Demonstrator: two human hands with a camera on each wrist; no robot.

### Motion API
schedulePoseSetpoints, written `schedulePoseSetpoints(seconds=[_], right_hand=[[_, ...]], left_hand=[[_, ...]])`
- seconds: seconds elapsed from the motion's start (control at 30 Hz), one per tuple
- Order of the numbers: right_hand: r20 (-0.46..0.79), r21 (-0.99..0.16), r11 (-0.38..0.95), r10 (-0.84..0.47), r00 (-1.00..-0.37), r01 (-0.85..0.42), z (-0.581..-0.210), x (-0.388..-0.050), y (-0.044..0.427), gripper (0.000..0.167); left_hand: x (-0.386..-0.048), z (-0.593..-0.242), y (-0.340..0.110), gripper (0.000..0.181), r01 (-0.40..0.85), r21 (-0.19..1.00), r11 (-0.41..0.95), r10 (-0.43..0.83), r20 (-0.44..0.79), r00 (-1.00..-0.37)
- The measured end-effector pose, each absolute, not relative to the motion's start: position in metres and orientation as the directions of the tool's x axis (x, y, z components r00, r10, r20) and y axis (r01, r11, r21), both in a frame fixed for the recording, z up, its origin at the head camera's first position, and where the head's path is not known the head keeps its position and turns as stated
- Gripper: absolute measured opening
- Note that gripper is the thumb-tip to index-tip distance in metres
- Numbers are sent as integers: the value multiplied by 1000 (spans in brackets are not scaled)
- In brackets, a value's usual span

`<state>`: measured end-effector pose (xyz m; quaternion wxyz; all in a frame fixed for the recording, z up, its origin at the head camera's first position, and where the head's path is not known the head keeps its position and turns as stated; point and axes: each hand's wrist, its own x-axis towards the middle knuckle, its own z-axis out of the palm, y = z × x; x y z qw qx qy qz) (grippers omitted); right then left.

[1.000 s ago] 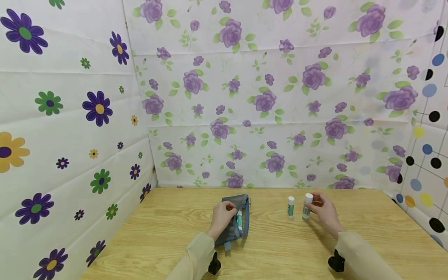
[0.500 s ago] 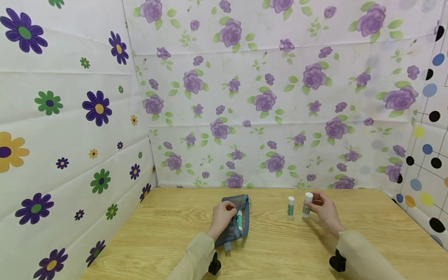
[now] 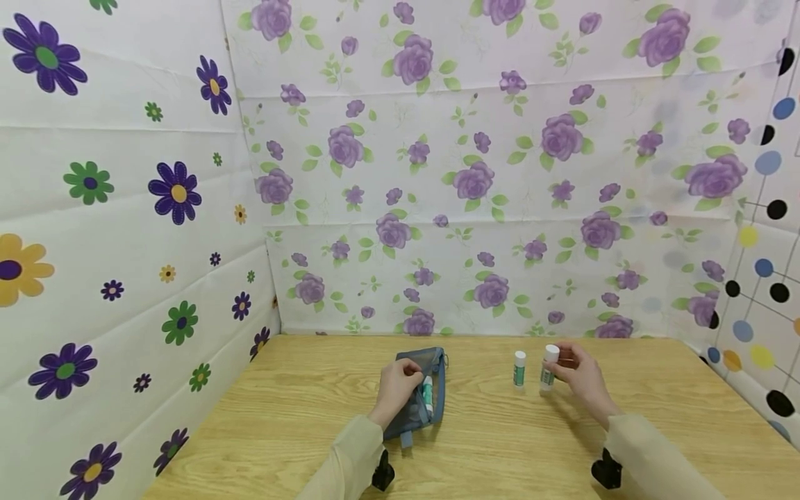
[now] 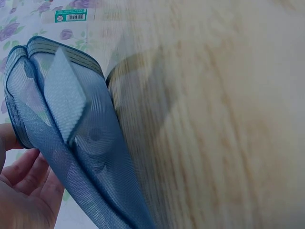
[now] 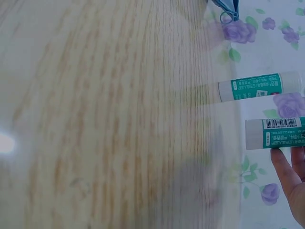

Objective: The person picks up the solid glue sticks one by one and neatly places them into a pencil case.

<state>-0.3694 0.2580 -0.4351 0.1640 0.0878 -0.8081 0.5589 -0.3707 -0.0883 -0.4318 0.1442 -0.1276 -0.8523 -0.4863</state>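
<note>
My left hand (image 3: pixel 396 389) pinches the edge of a blue mesh zip pouch (image 3: pixel 403 421), its mouth parted on the right side. Inside lies a white-and-green glue stick (image 3: pixel 428 394). In the left wrist view, fingers curl at the rim of the pouch (image 4: pixel 102 157). Over on the right, my right hand (image 3: pixel 584 382) grips a capped glue stick (image 3: pixel 546 377) upright between thumb and fingers, at or just above the tabletop; contact is hard to tell. Another glue stick (image 3: pixel 519 369) stands upright just left of it, apart from it, and appears in the right wrist view too.
The wooden table (image 3: pixel 478 444) reaches back to a flower-printed cloth wall (image 3: pixel 456 278). Similar patterned walls close off the left and right sides. A small ring (image 5: pixel 226 17) hangs at the pouch's end.
My right wrist has shifted very slightly right, and the gripped glue stick has risen a touch and come back down. The left hand and pouch stay put.
</note>
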Motion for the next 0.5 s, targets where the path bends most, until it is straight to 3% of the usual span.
schedulePoseSetpoints(seconds=[0.5], right_hand=[[386, -865, 341, -16, -922, -368, -435, -361, 261, 45]], left_hand=[[-373, -433, -88, 5, 362, 791, 494, 81, 372, -925]])
